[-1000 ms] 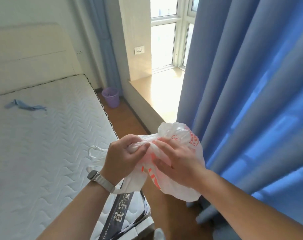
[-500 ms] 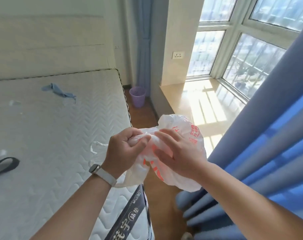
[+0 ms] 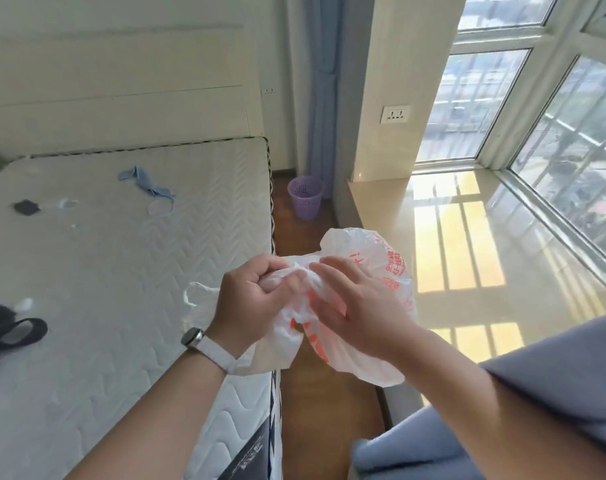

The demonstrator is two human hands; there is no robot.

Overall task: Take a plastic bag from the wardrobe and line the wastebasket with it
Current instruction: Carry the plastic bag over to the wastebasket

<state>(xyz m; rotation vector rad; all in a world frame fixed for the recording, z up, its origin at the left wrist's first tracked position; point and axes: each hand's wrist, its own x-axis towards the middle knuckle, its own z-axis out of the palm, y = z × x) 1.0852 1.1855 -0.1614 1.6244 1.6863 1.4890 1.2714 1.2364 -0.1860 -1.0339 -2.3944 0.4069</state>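
Observation:
A white plastic bag [image 3: 381,258] with red print is crumpled in front of me, held by both hands above the gap between bed and window ledge. My left hand [image 3: 249,299], with a watch on its wrist, pinches the bag's bunched top. My right hand [image 3: 357,299] grips the bag from the right, fingers spread over it. One bag handle loops out to the left of my left hand. A purple mesh wastebasket [image 3: 305,197] stands upright on the wooden floor far ahead, in the corner beside the curtain. It looks unlined.
A bare white mattress [image 3: 104,271] fills the left, with a blue cloth [image 3: 145,181] and a dark strap [image 3: 14,334] on it. A tiled window ledge [image 3: 467,254] runs along the right. Blue curtain [image 3: 554,393] hangs at lower right. A narrow wooden floor strip leads to the wastebasket.
The view has swung left and forward past the blue curtain, so the window ledge and wastebasket are plainer and nearer. Both hands keep the same hold on the bag.

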